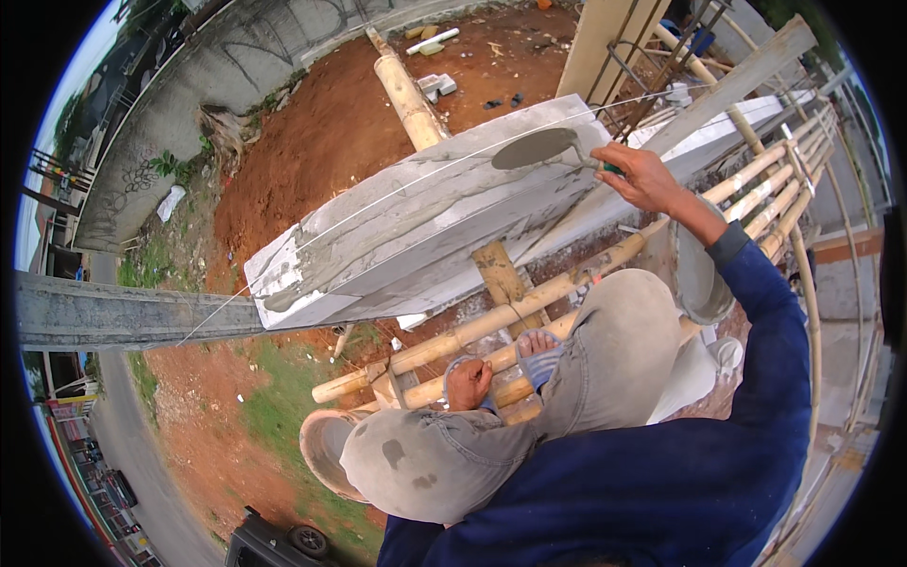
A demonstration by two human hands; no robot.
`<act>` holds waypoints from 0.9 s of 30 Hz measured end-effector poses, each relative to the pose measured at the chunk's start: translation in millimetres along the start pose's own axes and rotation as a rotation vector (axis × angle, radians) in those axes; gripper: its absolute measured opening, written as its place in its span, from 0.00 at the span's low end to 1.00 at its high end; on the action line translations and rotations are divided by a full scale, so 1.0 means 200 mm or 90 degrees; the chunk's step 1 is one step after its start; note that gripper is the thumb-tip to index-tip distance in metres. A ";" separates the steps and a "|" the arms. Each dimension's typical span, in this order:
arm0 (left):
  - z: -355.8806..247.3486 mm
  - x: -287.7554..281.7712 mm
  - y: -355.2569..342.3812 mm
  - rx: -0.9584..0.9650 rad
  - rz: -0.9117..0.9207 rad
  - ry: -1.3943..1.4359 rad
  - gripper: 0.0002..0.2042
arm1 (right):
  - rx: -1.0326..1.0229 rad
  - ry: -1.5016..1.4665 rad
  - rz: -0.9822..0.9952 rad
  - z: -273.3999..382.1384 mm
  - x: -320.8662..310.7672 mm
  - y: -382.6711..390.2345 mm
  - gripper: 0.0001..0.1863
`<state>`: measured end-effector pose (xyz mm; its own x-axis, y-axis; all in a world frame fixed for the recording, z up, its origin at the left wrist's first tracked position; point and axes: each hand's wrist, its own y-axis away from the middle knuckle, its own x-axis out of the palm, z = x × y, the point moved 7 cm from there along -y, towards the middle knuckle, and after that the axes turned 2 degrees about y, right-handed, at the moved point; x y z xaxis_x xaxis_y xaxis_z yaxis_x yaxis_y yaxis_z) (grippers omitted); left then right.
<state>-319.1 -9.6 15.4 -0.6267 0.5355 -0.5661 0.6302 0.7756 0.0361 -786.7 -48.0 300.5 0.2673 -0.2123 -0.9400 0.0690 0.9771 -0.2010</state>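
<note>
My right hand grips the green-handled trowel, whose oval blade is over the mortar-smeared top of a long white block wall. A taut white string runs along the top. My left hand appears low between my bent knees, beside my sandalled foot, with fingers curled; what it holds, if anything, is unclear. A metal mortar container is under my right arm, and a pale bucket sits outside my left knee.
Bamboo scaffold poles are beneath me, with a bamboo railing at right. A concrete column with bare rebar stands beyond the wall. Red earth, a concrete boundary wall, a road and a parked vehicle lie below.
</note>
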 end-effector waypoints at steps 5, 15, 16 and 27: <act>0.00 0.00 0.00 0.012 -0.008 -0.013 0.15 | 0.024 0.013 0.005 0.01 0.09 -0.02 0.18; -0.03 0.01 -0.01 0.014 0.011 -0.027 0.17 | 0.412 -0.651 0.040 0.01 0.13 0.13 0.14; -0.02 0.01 -0.01 0.001 0.019 -0.022 0.16 | 0.464 -0.725 0.049 0.00 0.12 0.24 0.14; 0.02 0.03 -0.01 0.012 0.016 -0.019 0.17 | 0.708 -0.147 -0.077 0.02 -0.38 1.46 0.19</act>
<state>-322.0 -9.5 9.8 -0.5965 0.5445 -0.5897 0.6545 0.7552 0.0352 -782.5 254.2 314.4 0.3629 -0.4140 -0.8348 0.8886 0.4235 0.1763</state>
